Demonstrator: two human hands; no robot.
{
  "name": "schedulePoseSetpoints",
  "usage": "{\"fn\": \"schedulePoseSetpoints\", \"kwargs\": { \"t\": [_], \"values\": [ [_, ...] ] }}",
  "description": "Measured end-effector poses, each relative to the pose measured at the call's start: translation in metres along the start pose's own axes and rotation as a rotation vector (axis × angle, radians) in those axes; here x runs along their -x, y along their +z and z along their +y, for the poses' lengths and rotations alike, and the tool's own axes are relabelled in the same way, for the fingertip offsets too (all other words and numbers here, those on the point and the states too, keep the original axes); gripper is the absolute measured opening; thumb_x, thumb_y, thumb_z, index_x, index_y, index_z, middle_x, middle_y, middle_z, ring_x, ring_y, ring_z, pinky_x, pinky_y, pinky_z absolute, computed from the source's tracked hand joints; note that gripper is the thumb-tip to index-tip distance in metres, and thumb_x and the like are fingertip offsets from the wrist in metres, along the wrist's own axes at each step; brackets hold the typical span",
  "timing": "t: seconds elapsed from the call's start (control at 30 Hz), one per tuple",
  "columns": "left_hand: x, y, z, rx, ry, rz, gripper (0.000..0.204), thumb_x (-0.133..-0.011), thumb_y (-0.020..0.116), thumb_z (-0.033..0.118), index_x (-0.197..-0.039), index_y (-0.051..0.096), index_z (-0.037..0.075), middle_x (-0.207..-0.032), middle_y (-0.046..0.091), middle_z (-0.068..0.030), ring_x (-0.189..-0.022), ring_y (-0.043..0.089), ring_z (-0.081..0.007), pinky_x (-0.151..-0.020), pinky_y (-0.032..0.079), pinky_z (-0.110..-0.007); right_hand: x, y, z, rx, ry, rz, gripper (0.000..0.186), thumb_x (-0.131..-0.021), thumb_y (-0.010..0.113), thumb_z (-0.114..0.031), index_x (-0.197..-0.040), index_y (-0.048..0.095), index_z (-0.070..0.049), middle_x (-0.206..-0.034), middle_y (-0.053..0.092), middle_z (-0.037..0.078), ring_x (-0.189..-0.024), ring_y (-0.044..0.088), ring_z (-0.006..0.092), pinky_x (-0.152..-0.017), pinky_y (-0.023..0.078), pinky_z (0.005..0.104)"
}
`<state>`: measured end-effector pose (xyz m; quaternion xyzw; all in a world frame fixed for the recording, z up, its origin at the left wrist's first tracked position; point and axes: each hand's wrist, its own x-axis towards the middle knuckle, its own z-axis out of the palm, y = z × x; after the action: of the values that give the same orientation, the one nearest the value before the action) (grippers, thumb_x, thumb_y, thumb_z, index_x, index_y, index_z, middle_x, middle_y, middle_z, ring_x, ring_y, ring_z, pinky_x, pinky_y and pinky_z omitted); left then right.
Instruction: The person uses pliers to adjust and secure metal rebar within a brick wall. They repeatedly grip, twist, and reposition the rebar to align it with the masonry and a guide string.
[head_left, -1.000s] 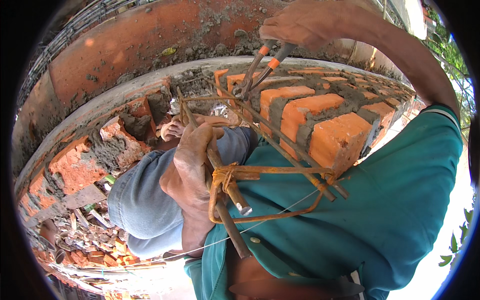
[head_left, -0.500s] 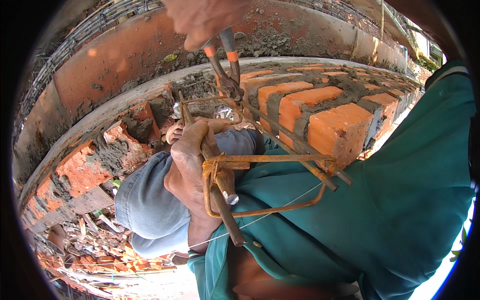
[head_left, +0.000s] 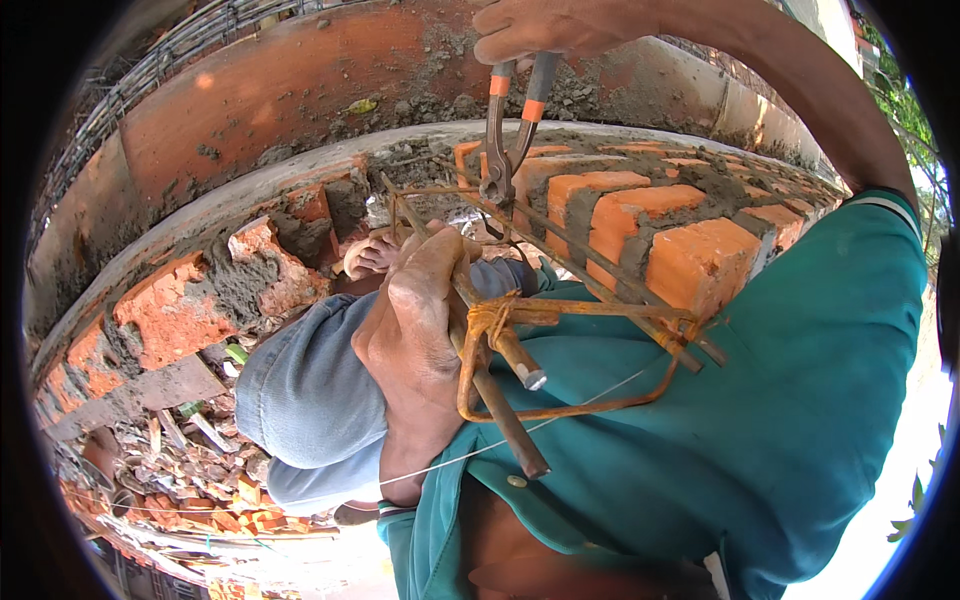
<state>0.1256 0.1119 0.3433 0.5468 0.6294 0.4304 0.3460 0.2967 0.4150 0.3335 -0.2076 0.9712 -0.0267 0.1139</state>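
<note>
My left hand (head_left: 415, 310) is wrapped around a rusty steel rod of a small rebar cage (head_left: 515, 430). Square bent stirrups (head_left: 590, 408) join the rods, and tie wire is wound round the corners. My right hand (head_left: 560, 28), at the top, grips the grey and orange handles of a pair of pincers (head_left: 527, 135). The pincers point down, with their jaws at the cage's far stirrup. Whether the jaws pinch a wire there is too small to tell. A thin pale string (head_left: 590, 400) runs slantwise past the cage's near end.
Mortared orange bricks (head_left: 700, 255) stand right of the cage, with broken bricks (head_left: 170, 310) to the left. Behind runs a dirt-covered reddish band (head_left: 250, 110). Rubble (head_left: 190, 440) lies at lower left, and long metal bars (head_left: 190, 55) at upper left. A bare foot (head_left: 370, 255) shows beyond my left hand.
My right hand and the pincers have shifted right, and more of the right forearm shows. The cage and my left hand have also moved slightly right in the picture. Both grips stay closed.
</note>
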Motion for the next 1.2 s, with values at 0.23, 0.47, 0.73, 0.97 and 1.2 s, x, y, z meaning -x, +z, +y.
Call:
{"fn": "schedulePoseSetpoints", "kwargs": {
  "t": [0.23,0.47,0.73,0.97,1.2],
  "values": [
    [0.001,0.006,-0.004,0.103,-0.018,0.015,0.038,-0.090,0.077,0.002,-0.121,0.055,-0.003,-0.094,0.075,-0.0154,-0.101,0.076,-0.0323,-0.098,0.058,-0.043,0.009,0.012,-0.004,0.050,0.077,0.051,0.013,-0.092,0.065,-0.023,-0.095,0.062,-0.011,-0.089,0.064,0.004,-0.090,0.065,0.0240,-0.081,0.049,0.0395],
    [0.002,0.010,-0.008,0.175,-0.038,0.021,0.022,-0.104,0.063,0.011,-0.119,0.052,0.000,-0.094,0.075,-0.0206,-0.095,0.076,-0.0275,-0.096,0.057,-0.043,0.019,-0.005,-0.002,-0.253,0.282,-0.181,0.015,-0.093,0.065,-0.020,-0.102,0.063,-0.008,-0.098,0.066,0.008,-0.095,0.066,0.0281,-0.083,0.051,0.0424],
    [0.002,0.005,-0.005,0.136,-0.028,0.004,0.041,-0.080,0.076,-0.004,-0.119,0.061,0.000,-0.095,0.073,-0.0180,-0.100,0.075,-0.0383,-0.090,0.060,-0.047,-0.008,0.054,-0.012,-0.537,0.667,-0.467,0.018,-0.094,0.065,-0.015,-0.109,0.065,-0.004,-0.107,0.069,0.014,-0.101,0.068,0.0327,-0.086,0.054,0.0457],
    [-0.001,0.008,-0.007,0.164,0.039,0.029,0.048,-0.075,0.077,0.000,-0.119,0.061,0.000,-0.089,0.068,-0.0180,-0.092,0.074,-0.0409,-0.088,0.060,-0.053,-0.059,0.166,-0.058,-0.750,0.895,-0.050,0.028,-0.101,0.061,-0.011,-0.129,0.060,-0.006,-0.108,0.069,0.018,-0.094,0.073,0.0341,-0.075,0.059,0.0505],
    [-0.008,0.010,-0.012,0.185,0.110,0.040,0.046,-0.075,0.077,0.001,-0.118,0.061,-0.001,-0.085,0.067,-0.0157,-0.088,0.073,-0.0380,-0.088,0.061,-0.053,-0.053,0.199,-0.070,-0.965,1.163,-0.184,0.028,-0.097,0.057,-0.003,-0.125,0.056,-0.002,-0.108,0.069,0.020,-0.098,0.071,0.0405,-0.076,0.058,0.0537]
  ]
}}
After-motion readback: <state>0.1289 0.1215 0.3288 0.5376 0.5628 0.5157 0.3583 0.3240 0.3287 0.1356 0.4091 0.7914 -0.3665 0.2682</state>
